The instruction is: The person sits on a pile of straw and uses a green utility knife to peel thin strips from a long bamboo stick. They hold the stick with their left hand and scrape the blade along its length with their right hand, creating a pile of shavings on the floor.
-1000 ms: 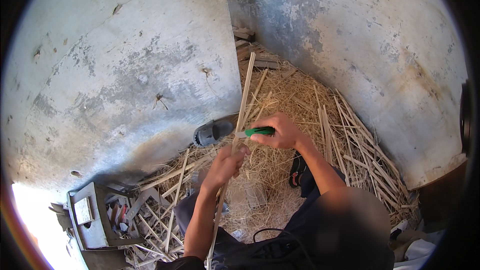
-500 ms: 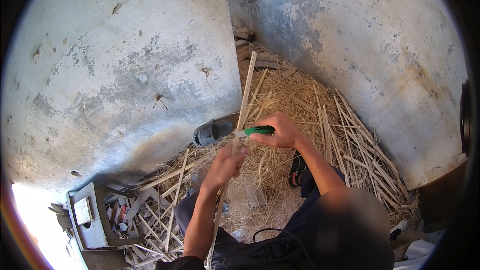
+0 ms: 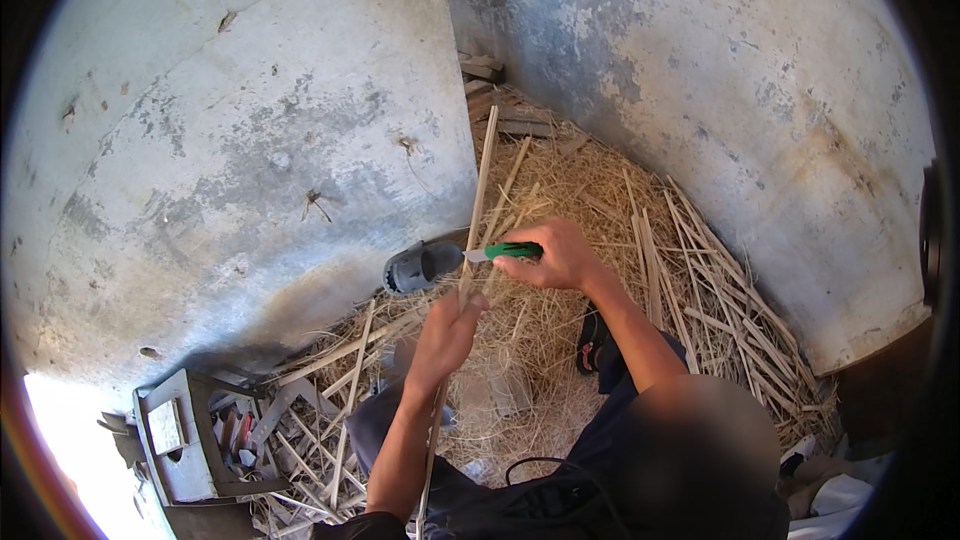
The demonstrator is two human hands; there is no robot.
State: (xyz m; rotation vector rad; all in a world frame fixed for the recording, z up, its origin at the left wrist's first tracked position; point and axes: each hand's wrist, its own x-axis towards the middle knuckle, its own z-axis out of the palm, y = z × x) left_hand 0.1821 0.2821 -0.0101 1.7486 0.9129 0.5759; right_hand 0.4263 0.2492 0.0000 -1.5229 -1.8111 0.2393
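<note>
My left hand is closed around a long, thin wooden strip, which runs from my lap up toward the corner of the walls. Its lower part passes along my left forearm. In my right hand is a utility knife with a green handle, gripped by fingers and thumb. The knife's pale blade points left and meets the strip just above my left hand. Whether the edge is cutting in cannot be made out.
Shavings cover the floor between two worn walls. Several loose strips lie along the right side. A grey slipper rests by the left wall. At the lower left stands a grey stool-like piece beside scrap wood.
My right hand and the knife have shifted slightly up and left along the strip. The strip's top end leans a little further left, and my left hand has also moved slightly left.
</note>
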